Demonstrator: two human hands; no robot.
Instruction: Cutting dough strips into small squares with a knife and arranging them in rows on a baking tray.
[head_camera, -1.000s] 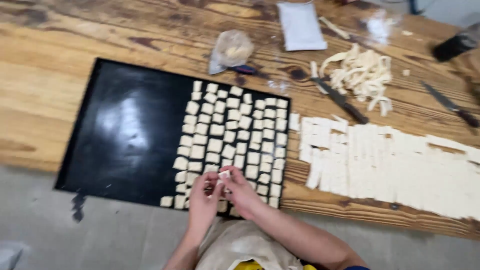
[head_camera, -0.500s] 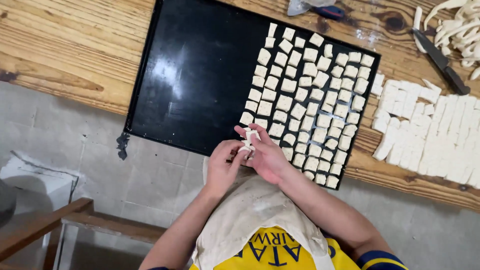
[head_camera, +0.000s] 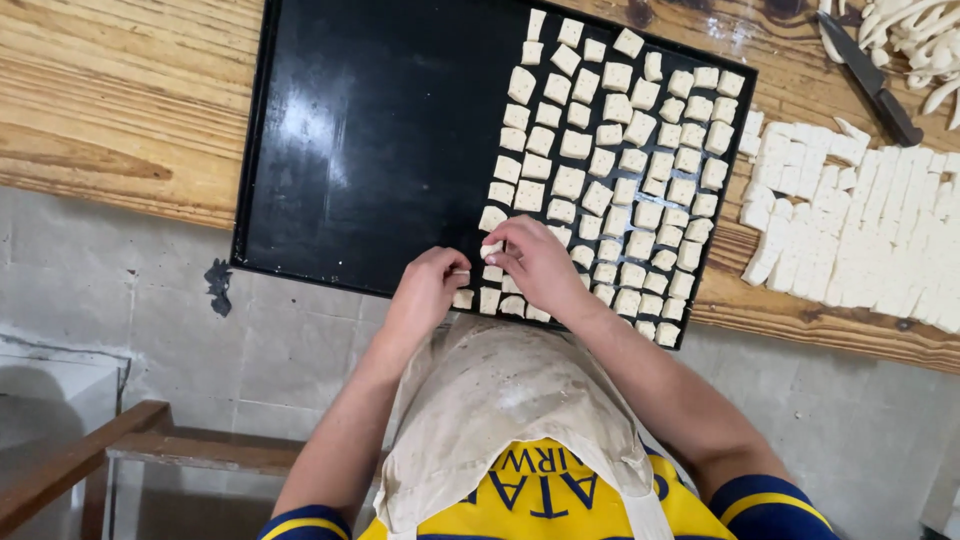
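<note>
Near the lower middle of the frame, both hands meet over the near edge of a black tray (head_camera: 380, 150). The right hand (head_camera: 540, 265) pinches a small dough piece (head_camera: 491, 249) between thumb and fingertips, its fingers closed on it. The left hand (head_camera: 428, 290) sits just beside it to the left, fingers curled in toward the same piece; whether it grips the piece too, I cannot tell. The piece is held just above the bottom rows of dough squares (head_camera: 610, 170), at their left edge.

The held piece is pale cream, small and lumpy, less flat than the squares below it. Those squares are roughly cut, off-white, and laid in loose rows that fill the right half of the tray; the left half is bare, shiny black.

The tray rests on a wooden table (head_camera: 110, 110) with a worn, grained top, its near edge hanging over the table's front. To the right of the tray, on the wood, lies a sheet of cut dough (head_camera: 860, 230) scored into many small blocks that are close together. At the upper right a knife (head_camera: 868, 78) with a dark handle lies slantwise, and beside it a heap of dough strips (head_camera: 925, 40) reaches the frame's corner.

At the bottom of the frame the person wears a stained cloth apron (head_camera: 500, 410) over a yellow shirt with dark blue sleeves. A wooden bench (head_camera: 150, 440) shows at the lower left on a grey tiled floor (head_camera: 130, 290).
</note>
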